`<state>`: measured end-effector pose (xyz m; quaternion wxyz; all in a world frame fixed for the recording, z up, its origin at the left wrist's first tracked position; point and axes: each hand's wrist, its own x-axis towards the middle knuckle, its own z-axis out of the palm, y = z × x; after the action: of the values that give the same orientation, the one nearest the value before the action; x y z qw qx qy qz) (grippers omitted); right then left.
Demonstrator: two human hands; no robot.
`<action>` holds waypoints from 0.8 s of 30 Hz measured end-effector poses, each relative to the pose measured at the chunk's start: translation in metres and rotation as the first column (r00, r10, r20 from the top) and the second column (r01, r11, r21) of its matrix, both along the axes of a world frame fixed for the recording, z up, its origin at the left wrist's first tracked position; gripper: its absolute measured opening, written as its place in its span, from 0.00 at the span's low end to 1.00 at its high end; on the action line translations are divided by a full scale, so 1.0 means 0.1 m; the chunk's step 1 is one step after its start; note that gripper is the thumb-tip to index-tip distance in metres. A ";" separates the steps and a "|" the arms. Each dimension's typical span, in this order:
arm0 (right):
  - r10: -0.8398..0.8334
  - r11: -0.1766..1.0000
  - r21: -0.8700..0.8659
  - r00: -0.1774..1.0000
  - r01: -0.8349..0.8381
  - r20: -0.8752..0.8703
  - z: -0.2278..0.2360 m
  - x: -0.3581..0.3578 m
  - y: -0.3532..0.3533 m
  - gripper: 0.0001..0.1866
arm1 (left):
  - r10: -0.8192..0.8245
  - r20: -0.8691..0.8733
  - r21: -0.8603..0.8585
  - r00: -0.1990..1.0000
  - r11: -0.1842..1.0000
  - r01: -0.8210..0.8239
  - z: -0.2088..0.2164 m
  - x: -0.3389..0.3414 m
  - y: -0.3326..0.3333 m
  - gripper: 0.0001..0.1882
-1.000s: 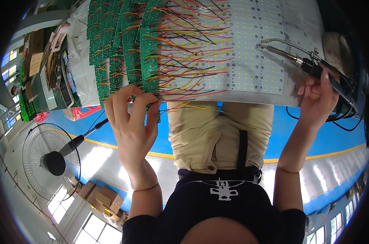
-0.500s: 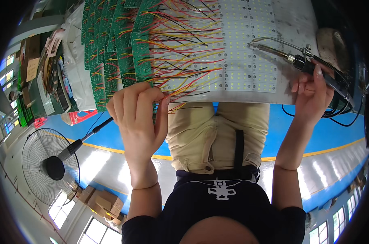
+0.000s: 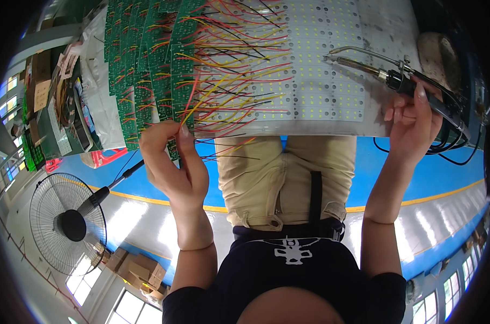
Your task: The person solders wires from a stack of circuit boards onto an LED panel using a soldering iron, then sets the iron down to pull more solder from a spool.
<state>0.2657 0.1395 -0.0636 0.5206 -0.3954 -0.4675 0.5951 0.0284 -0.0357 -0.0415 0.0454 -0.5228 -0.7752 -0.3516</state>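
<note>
Right, biggest first: white table point(image 3: 388, 116) fills the top of the view, w/ a pale sheet of LED strips point(image 3: 320, 70) spread over its middle. Left of that, rows of green circuit boards point(image 3: 147, 65) overlap each other, each trailing red, yellow & black wires point(image 3: 228, 81) that run across the LED sheet. Far left of the table there's a heap of cardboard & packets point(image 3: 50, 102) (too bent by the lens to sort out). A floor fan point(image 3: 66, 224) stands lower left on the grey floor, near a yellow line & blue strip.

Left hand point(image 3: 172, 164) is at the table's near edge, fingers closed together on the corner of a green board point(image 3: 173, 147) by the loose wire ends; thumb & fingertips pinch it. Right hand point(image 3: 415, 121) is well apart, at the right end of the table, wrapped tight round the black handle of a soldering iron point(image 3: 396, 78). Its metal tip points left over the LED sheet, not touching any wires. Black cable point(image 3: 444, 151) loops down off the edge just beside that hand.
</note>
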 end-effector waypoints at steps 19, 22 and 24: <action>-0.070 0.997 0.019 0.996 0.069 0.051 0.01 0.01 0.01 0.11 | -0.071 -0.277 -0.179 0.958 0.984 0.021 0.20 -0.22 0.19 0.08; -0.113 0.993 -0.008 0.991 0.114 0.066 0.01 0.00 0.01 0.11 | -0.099 -0.324 -0.236 0.941 0.971 0.021 0.21 -0.22 0.20 0.09; -0.042 0.999 0.024 0.999 0.042 0.032 -0.01 0.03 0.01 0.11 | -0.114 -0.343 -0.251 0.932 0.968 0.026 0.22 -0.23 0.21 0.09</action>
<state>0.2689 0.1407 -0.0643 0.5301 -0.4084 -0.4744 0.5720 0.0056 -0.0150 -0.0190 0.1076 -0.6067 -0.7721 -0.1558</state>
